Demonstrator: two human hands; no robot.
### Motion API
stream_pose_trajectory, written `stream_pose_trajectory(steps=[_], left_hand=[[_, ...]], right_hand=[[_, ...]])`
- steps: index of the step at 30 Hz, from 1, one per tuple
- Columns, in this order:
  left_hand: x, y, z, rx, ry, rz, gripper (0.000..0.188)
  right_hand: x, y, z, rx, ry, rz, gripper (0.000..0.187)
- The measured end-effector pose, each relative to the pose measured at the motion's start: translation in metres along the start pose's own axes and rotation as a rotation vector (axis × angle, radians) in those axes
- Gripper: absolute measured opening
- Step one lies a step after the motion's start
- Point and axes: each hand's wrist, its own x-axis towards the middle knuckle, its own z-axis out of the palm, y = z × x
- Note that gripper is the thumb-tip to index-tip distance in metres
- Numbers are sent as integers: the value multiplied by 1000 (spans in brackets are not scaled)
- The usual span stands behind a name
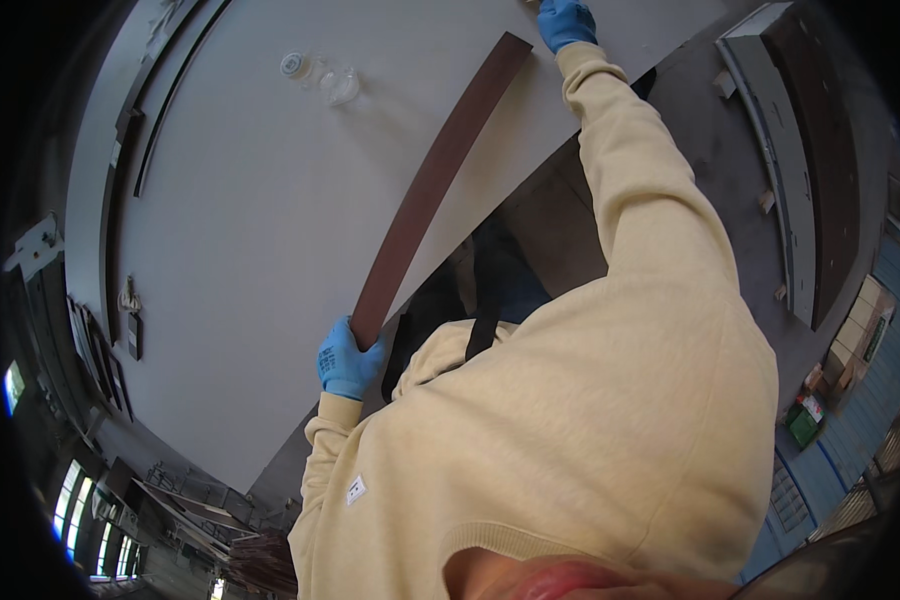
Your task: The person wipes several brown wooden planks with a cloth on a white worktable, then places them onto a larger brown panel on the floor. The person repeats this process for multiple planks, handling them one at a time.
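Observation:
A long, flat reddish-brown strip (435, 190) lies slantwise near the edge of a large pale table (240, 240). My left hand (349, 362), in a blue glove, is closed around the strip's near end. Beyond its far end is my right hand (567, 22), also gloved in blue and stretched out to the upper edge of the view. Its fingers are curled around something small, mostly cut off by the picture's edge, so its kind does not show. The right hand is apart from the strip.
A clear plastic bottle (340, 86) with a white cap lies on the table. Dark narrow strips (175, 110) run along its far left side. A small dark block (135, 337) rests there too. A stack of long panels (805, 170) stands to the right, across the floor.

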Motion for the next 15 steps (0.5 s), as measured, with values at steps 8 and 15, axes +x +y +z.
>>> stream_pose_trajectory(steps=[8,15], left_hand=[[-2,11,-1,-1,-31,-38,47],[-3,-5,21,-5,-42,-52,50]], right_hand=[[-236,-119,-9,243,-145,-722,52],[-118,-35,28,6,37,-545,31]])
